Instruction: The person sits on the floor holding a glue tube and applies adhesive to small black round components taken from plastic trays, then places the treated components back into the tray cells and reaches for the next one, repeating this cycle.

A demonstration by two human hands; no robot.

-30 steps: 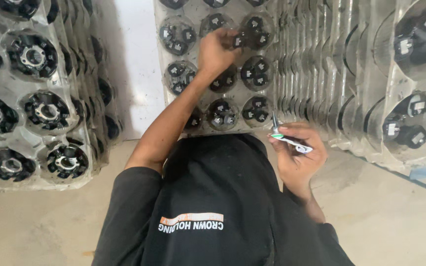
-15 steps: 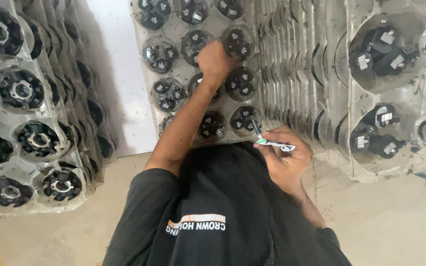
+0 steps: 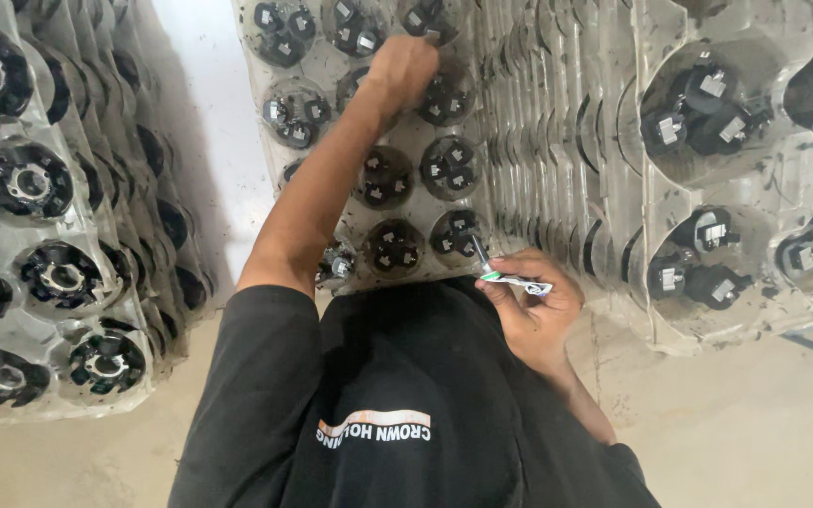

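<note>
Head view, looking down over a person in a black shirt [image 3: 406, 404] crouched on a concrete floor [image 3: 736, 423]

Left hand [image 3: 405, 71] is raised to 12 o'clock, arm extended, fingers curled and pressed onto a black round part [image 3: 444, 94] seated in a clear plastic blister tray [image 3: 265, 150] that is stood upright against a white wall [image 3: 199, 113]. Whether the part is actually pinched or only pushed cannot be told; fingertips are hidden behind the knuckles

Right hand [image 3: 534, 306] is held at 3 o'clock of the body, just below the tray's bottom row. It is closed around a small green-and-white marker [image 3: 510, 277], pinched between thumb and forefinger, dark tip pointing up toward 11 o'clock, close to the lowest-right part [image 3: 454, 235] in the tray; contact with it cannot be confirmed

The tray holds rows of matching black parts, each with pale tags on its face, one per round pocket

At 9 o'clock a stack of similar trays [image 3: 30, 235] is leaned, loaded with black ring-shaped parts with metal centres. At 2 to 3 o'clock more trays [image 3: 736, 188] are stacked on edge, larger pockets, dark parts with pale tags inside. Between these and the worked tray, a row of tray edges [image 3: 538, 141] is seen end-on
</note>
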